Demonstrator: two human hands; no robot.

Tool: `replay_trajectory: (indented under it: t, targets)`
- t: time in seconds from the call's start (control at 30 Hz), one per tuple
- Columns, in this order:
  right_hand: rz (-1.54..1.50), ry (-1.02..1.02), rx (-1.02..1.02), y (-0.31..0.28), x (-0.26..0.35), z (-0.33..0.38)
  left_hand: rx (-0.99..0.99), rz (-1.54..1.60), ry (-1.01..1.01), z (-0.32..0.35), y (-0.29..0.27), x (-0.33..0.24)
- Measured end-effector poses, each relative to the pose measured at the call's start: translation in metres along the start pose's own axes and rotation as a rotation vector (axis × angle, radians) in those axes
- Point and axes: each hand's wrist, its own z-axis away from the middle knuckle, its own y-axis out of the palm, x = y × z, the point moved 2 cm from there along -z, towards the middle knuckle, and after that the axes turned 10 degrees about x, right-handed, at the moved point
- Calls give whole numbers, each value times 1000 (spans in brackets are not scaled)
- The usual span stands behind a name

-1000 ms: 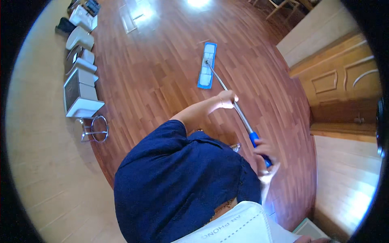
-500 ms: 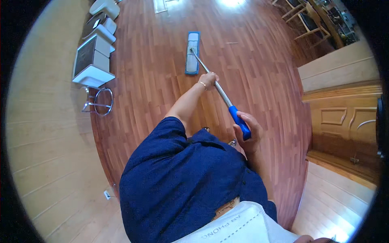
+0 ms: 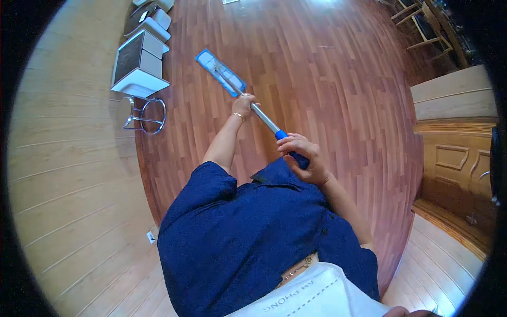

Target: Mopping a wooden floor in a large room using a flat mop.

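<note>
across the room a reddish-brown plank floor is spreading out under the person, its boards bending toward the edges of the view. along the left side a pale wood-panelled wall is running the length of the floor, and on the right a carved wooden door is standing closed beside a pale counter edge. the person's dark blue shirt is filling the lower middle of the view. against the left wall a white boxy cabinet is sitting with a chrome stool just beside it, and wooden chairs are standing far off at the upper right. a flat mop is slanting from the person's chest down to the floor, its blue rectangular head lying flat on the planks near the cabinet, its silver pole rising to a blue grip. the right hand is curling fully closed around the blue grip at the top end, close to the chest. the left hand is wrapping its fingers tight around the silver pole lower down, arm stretched forward, a thin bracelet sitting at the wrist.
</note>
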Motion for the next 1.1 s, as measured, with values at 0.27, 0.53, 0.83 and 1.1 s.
replay_trajectory:
  t: [0.27, 0.53, 0.83, 1.1]
  targets:
    - [-43, -91, 186, 24, 19, 4, -168, 8, -73, 92, -15, 14]
    - [-128, -55, 164, 11, 45, 24, -285, 39, -105, 129, -19, -22]
    - [-49, 48, 4, -9, 134, 112, -105, 109, 161, 149, 13, -113]
    - [87, 220, -438, 39, 198, 180, 15, 329, 579, 137, 31, -213]
